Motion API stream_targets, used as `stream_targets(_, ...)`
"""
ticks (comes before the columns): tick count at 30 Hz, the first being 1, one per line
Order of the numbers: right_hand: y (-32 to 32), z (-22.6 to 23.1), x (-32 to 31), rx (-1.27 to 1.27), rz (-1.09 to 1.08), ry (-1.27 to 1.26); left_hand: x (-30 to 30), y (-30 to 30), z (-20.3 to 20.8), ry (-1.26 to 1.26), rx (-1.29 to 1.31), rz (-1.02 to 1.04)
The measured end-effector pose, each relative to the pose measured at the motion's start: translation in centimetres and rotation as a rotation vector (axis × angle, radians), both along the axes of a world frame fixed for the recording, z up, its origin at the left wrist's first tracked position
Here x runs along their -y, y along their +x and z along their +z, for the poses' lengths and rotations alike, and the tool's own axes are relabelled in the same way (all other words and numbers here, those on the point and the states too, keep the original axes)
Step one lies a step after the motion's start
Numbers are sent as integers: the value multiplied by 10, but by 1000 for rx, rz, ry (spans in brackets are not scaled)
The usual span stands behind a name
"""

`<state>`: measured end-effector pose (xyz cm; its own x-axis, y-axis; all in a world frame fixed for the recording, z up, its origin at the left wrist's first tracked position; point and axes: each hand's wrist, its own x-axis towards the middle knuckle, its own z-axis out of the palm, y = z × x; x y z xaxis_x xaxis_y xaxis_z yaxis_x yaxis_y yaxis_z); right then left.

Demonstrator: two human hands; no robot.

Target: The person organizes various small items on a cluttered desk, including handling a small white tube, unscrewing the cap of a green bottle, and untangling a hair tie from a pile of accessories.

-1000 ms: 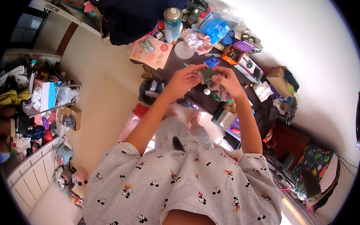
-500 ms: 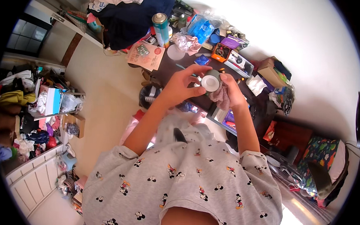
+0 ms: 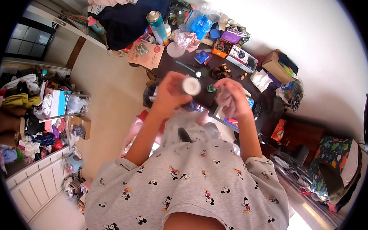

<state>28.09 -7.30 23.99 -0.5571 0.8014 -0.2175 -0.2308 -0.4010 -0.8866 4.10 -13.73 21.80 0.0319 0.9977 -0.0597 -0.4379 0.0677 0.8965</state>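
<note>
My left hand point(image 3: 168, 96) is closed around a small round container point(image 3: 191, 86). Its white circular end faces up at me, and it is slightly blurred by motion. To the right, my right hand point(image 3: 239, 96) grips a crumpled pinkish-grey cloth point(image 3: 225, 102), apart from the container. Both hands are held over the near part of a dark desk point(image 3: 181, 76). Beside the cloth, on its left, shows a small green object point(image 3: 211, 88). A brown-black hair clip or similar item point(image 3: 221, 71) lies farther back; I cannot tell exactly what it is.
A tall spray can point(image 3: 157, 28) stands at the far left of the desk, behind an orange-pink book point(image 3: 145, 55) bearing a blister pack. Farther right are an orange box point(image 3: 221, 47), a white box point(image 3: 242, 58) and a white tissue point(image 3: 261, 80). A fan point(image 3: 289, 164) stands at lower right.
My hands have moved apart. The left has carried the container left, away from the cloth, which stays in my right hand. The view has shifted slightly.
</note>
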Motion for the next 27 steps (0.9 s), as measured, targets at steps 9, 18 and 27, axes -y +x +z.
stream_targets(9,61,-72,1,-204,-478,-254,-22,-25,-49,-1,-586,198)
stream_targets(18,61,-103,19,-71,-567,-333,-46,22,-113,119,-987,101)
stream_targets(27,72,-115,29,-46,-533,-365,-56,39,-165,197,-1099,92)
